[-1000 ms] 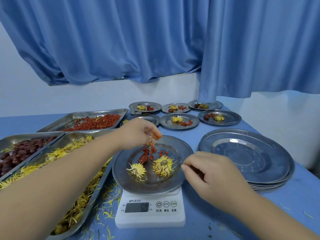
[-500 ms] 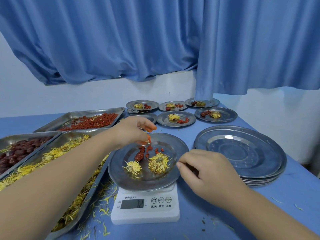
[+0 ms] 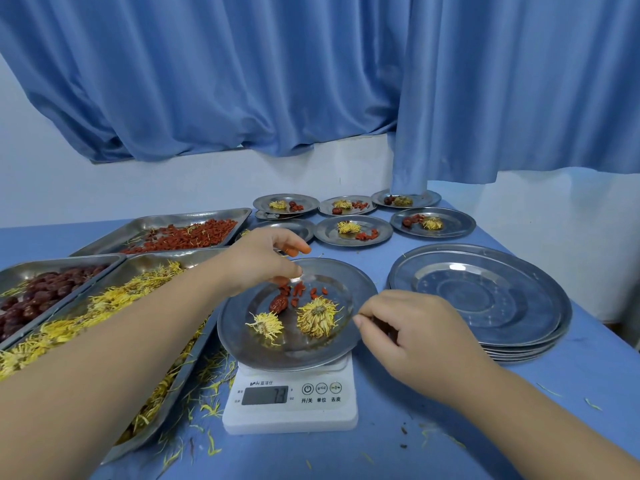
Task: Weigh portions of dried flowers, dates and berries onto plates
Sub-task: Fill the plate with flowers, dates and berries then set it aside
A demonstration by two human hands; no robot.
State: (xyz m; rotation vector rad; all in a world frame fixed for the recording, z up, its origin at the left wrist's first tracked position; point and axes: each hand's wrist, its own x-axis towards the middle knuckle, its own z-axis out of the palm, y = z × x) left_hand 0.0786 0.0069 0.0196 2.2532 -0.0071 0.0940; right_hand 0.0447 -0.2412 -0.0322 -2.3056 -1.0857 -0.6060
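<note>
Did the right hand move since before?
No. The right hand stays at the right rim of the plate on the scale.

Plate on scale, bearing two flowers, one date and berries, left hand over its far rim with berries pinched in the fingers, right hand curled at its right rim, plate stack right, trays left.

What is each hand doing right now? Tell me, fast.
Left hand: pinches goji berries above the plate on the scale.
Right hand: fingers curled at that plate's rim; whether it grips anything cannot be told.
</note>
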